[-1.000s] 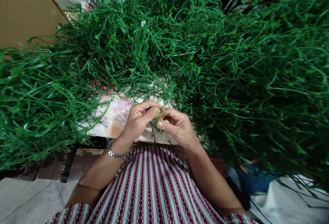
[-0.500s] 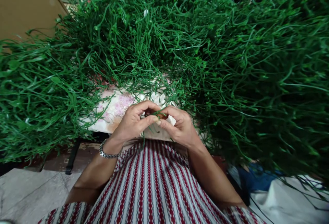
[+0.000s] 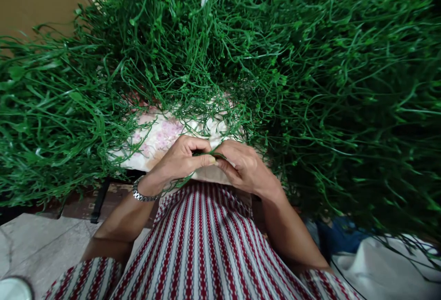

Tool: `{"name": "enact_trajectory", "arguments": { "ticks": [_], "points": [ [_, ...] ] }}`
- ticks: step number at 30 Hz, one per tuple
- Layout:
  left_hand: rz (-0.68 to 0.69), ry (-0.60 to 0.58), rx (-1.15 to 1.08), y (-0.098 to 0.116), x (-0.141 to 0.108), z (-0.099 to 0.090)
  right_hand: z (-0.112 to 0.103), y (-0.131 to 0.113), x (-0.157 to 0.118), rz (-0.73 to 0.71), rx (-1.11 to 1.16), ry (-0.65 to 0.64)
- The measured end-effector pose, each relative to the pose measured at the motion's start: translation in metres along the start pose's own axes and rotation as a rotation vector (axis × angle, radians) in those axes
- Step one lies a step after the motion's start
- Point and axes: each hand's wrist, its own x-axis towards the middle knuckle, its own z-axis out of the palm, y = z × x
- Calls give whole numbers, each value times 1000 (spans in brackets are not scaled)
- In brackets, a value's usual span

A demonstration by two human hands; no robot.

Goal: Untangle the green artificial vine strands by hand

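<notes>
Thin green stems (image 3: 213, 154) run between my two hands, close above my lap. My left hand (image 3: 184, 158), with a metal watch band at the wrist, pinches them between thumb and index finger. Opposite it, my right hand (image 3: 243, 164) has its thumb and fingers closed on the same stems, its thumb tip nearly meeting the left one. Some strands hang below my left palm. Beyond the hands lies a white cloth with pink flowers (image 3: 161, 135), strewn with thin green bits.
Large heaps of green stems (image 3: 344, 84) surround the cloth at the left, back and right. A brown panel (image 3: 37, 1) stands at the back left. White fabric (image 3: 379, 263) lies at the lower right, and a round white object (image 3: 14, 288) is at the lower left.
Both hands have closed in more tightly around the stems, and the right hand has turned so its back shows more. The view has shifted slightly.
</notes>
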Motion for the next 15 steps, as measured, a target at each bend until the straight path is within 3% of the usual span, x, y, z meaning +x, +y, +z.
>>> {"name": "enact_trajectory", "arguments": {
  "ticks": [10,15],
  "points": [
    [22,-106,194,4,1,-4,7,6,-4,-60,18,-11],
    [85,-90,154,6,1,-3,10,5,-4,13,160,56]
  ]
}}
